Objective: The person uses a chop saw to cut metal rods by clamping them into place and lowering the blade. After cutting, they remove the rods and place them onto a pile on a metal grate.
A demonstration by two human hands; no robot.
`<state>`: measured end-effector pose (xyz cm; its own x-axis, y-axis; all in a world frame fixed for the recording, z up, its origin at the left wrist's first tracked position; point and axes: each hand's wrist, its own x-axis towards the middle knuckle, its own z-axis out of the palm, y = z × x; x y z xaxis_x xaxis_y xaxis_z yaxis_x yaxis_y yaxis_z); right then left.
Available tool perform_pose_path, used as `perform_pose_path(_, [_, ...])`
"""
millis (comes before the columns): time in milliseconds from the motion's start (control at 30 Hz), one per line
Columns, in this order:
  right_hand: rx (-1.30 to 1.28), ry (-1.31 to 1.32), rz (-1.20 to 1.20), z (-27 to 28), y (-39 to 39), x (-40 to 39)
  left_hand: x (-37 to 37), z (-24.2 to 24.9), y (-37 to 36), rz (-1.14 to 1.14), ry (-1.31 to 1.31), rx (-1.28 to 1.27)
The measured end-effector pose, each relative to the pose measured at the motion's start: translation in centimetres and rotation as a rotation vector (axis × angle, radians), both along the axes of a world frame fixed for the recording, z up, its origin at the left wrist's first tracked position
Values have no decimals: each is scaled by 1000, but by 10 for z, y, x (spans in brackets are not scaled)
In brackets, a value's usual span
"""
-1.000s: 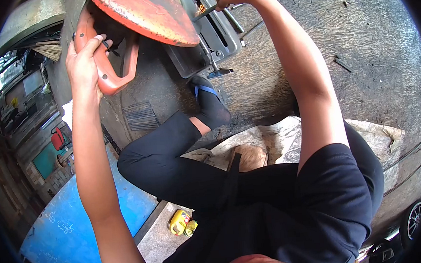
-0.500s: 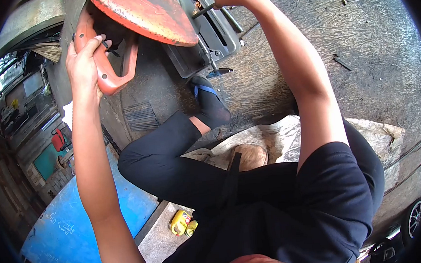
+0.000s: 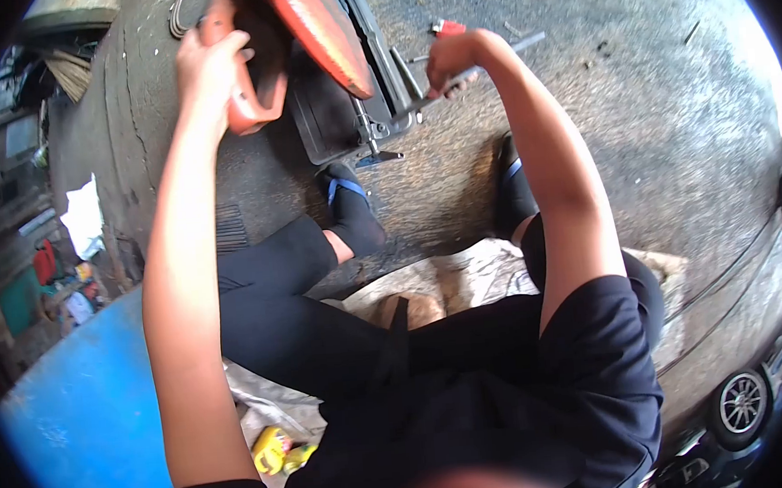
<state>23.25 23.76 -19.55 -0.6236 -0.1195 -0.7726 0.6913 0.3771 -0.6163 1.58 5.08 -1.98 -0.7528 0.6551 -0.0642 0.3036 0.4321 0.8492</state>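
In the head view, my left hand (image 3: 209,75) is closed around the orange handle (image 3: 255,116) of a chop saw at the upper left. The saw's worn orange guard (image 3: 318,36) is tilted over its dark metal base (image 3: 328,126), which has a vise screw at the near end. To the right of the base, my right hand (image 3: 453,63) is closed on a thin grey metal bar (image 3: 526,42), somewhat blurred. One end of that bar reaches close to the base's right edge; whether it touches cannot be made out.
Both my feet in dark socks and blue-strapped sandals rest near the saw. Short rods (image 3: 230,228) lie side by side on the floor. A blue panel (image 3: 85,401), a yellow bottle (image 3: 270,450), a pale sheet (image 3: 465,270) and a car wheel (image 3: 742,403) surround me.
The bar has moved right, away from the guard, where a small orange glow showed earlier. My right hand came nearer. The saw appears further up and its guard is turned more steeply; the view has shifted.
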Motion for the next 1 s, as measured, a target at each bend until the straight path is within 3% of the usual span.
perform_pose_path(100, [-148, 119, -43, 37, -12, 32, -2, -4, -1, 29, 173, 5])
perform_pose_path(167, [-406, 295, -222, 64, -33, 44, 14, 3, -1, 145, 393, 169])
perform_pose_path(233, [-587, 415, -375, 99, -59, 51, 25, 6, -6, 206, 446, 294])
perform_pose_path(267, [-621, 514, -401, 114, -73, 52, 28, 3, -10, 170, 438, 421])
perform_pose_path(333, [-712, 686, -472, 145, -97, 55, 32, -14, -23, -17, 740, 636])
perform_pose_path(400, [-764, 774, -635, 178, -128, 59, 68, 9, -60, -197, 907, 540])
perform_pose_path(467, [-787, 814, -647, 193, -148, 63, 92, 12, -86, -426, 609, 563])
perform_pose_path(500, [-827, 852, -655, 201, -155, 63, 104, 26, -97, -485, 531, 603])
perform_pose_path(567, [-882, 799, -735, 222, -176, 63, 121, 60, -118, -518, 91, 484])
perform_pose_path(800, [-1037, 849, -728, 232, -202, 55, 131, 96, -125, -657, -118, 607])
perform_pose_path(1000, [-1032, 833, -799, 218, -196, 44, 128, 67, -112, -616, -430, 755])
